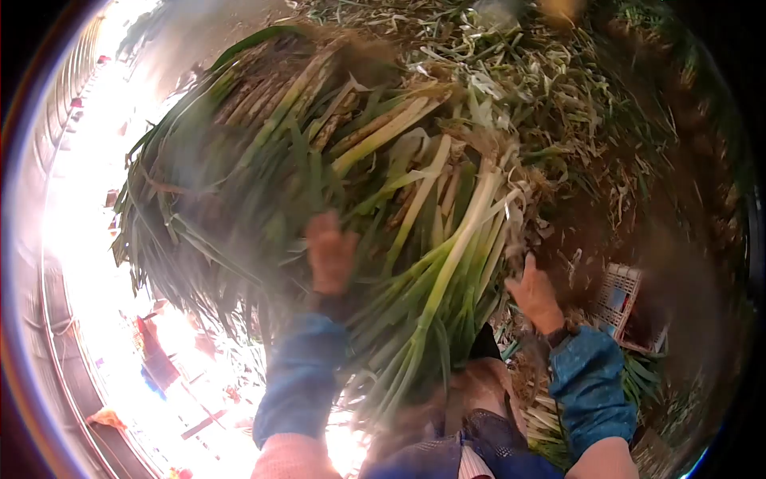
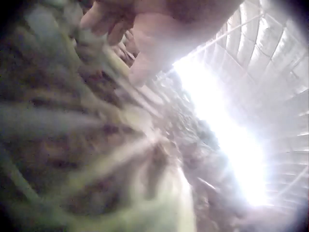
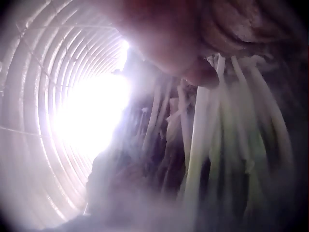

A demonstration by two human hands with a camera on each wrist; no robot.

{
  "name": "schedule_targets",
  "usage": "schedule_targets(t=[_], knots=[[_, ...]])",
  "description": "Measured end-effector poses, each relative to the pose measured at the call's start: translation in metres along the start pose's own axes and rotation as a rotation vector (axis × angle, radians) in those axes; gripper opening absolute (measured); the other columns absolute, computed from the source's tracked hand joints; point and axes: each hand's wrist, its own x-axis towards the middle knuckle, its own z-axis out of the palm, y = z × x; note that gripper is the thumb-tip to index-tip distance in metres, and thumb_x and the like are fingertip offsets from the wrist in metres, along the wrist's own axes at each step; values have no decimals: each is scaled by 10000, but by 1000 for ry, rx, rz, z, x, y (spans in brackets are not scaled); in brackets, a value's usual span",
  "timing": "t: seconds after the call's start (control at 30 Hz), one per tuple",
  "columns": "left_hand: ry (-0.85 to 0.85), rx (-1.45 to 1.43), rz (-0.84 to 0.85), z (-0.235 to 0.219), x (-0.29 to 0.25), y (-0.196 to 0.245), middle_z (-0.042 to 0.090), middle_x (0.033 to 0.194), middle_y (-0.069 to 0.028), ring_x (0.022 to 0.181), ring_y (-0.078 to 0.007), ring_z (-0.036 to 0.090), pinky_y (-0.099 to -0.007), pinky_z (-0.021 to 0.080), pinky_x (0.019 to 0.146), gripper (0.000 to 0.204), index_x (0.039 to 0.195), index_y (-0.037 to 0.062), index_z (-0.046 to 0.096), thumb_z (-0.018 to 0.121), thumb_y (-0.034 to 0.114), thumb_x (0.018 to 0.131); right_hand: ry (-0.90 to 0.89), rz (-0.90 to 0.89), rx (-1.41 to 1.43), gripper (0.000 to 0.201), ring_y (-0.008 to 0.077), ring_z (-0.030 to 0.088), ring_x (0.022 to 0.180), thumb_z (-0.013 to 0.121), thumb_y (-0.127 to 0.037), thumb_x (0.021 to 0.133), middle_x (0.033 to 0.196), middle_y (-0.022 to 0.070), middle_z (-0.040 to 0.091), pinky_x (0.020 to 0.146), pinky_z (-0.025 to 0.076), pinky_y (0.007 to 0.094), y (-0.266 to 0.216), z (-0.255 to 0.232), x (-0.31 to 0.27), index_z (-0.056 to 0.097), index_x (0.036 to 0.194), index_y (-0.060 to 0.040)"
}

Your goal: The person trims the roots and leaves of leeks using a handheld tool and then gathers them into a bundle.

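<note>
A large heap of leeks (image 1: 263, 136) with long green leaves fills the middle of the head view. My left hand (image 1: 329, 254), blurred, is over the leaves, fingers pointing away from me; in the left wrist view its fingers (image 2: 140, 67) reach down close to the stalks. Nearer my lap lies a bunch of leeks (image 1: 459, 255), pale stalks and roots pointing away. Beside its root end is my right hand (image 1: 536, 294), index finger extended and thumb apart. In the right wrist view the thumb (image 3: 200, 72) overlaps the tops of white stalks (image 3: 198, 135).
Stripped leaves and peelings (image 1: 550, 88) litter the ground at the back right. A plastic crate (image 1: 618, 291) stands right of my right hand. More leeks (image 1: 546, 423) lie by my right leg. The ribbed tunnel wall (image 1: 60, 319) curves along the left, with bright glare beside it.
</note>
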Motion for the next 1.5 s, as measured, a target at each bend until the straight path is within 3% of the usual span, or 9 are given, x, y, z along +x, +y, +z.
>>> schedule_targets(t=[0.03,0.07,0.27,0.47,0.6,0.87,1.27,1.37,1.5], knots=[[148,182,49,-11,10,-30,480,1194,-242,1124,-387,440,-442,368,935,555,1150,6,468,683,271,712,-11,-37,12,734,452,574,730,671,-302,720,729,286,581,610,466,482,-2,6,-7,338,1239,96],[15,131,-249,-27,19,-46,471,1211,-239,1132,-400,430,-458,357,946,558,1137,-14,476,688,254,697,-64,-31,19,726,453,575,743,654,-309,735,754,291,584,634,468,484,-8,11,-15,331,1246,94],[-115,472,-226,10,18,-139,529,1079,-190,1045,-364,471,-424,382,902,516,1051,-6,545,691,182,594,-220,-155,9,738,433,585,757,624,-342,768,779,285,593,661,477,468,-62,36,-49,303,1272,89],[-233,469,-235,-5,10,-104,595,950,-174,925,-323,563,-394,467,761,347,892,34,614,661,203,592,-333,-219,61,706,418,596,756,620,-323,776,747,259,596,644,479,458,-133,32,-65,280,1281,37],[-366,82,-269,-32,-42,0,588,770,-167,752,-358,584,-441,482,647,234,702,23,611,626,242,620,-370,-313,121,718,416,600,727,635,-291,777,766,246,602,639,475,457,-148,37,-90,263,1290,47],[-527,-127,-489,-7,-96,86,600,906,-181,888,-365,582,-467,471,733,317,860,8,609,643,266,680,-401,-289,-39,744,415,599,716,635,-296,763,773,251,601,653,484,462,-105,54,-102,254,1294,59],[-600,-241,-395,5,-73,44,626,791,-190,772,-364,603,-441,470,692,348,777,38,657,620,375,699,-363,-242,-34,721,406,606,697,622,-289,770,752,254,603,641,485,474,-90,59,-90,263,1280,73],[-514,-352,-147,52,-96,1,631,808,-169,789,-368,597,-447,469,710,297,796,62,663,591,341,723,-489,-209,-32,697,424,608,764,587,-284,792,831,271,607,702,488,485,-97,47,-97,250,1289,71],[-516,-330,-277,30,-90,16,633,831,-158,820,-369,593,-459,469,724,234,820,86,667,553,277,748,-470,-307,-31,728,408,602,686,620,-286,772,736,249,599,618,485,471,-90,59,-119,260,1287,83]])
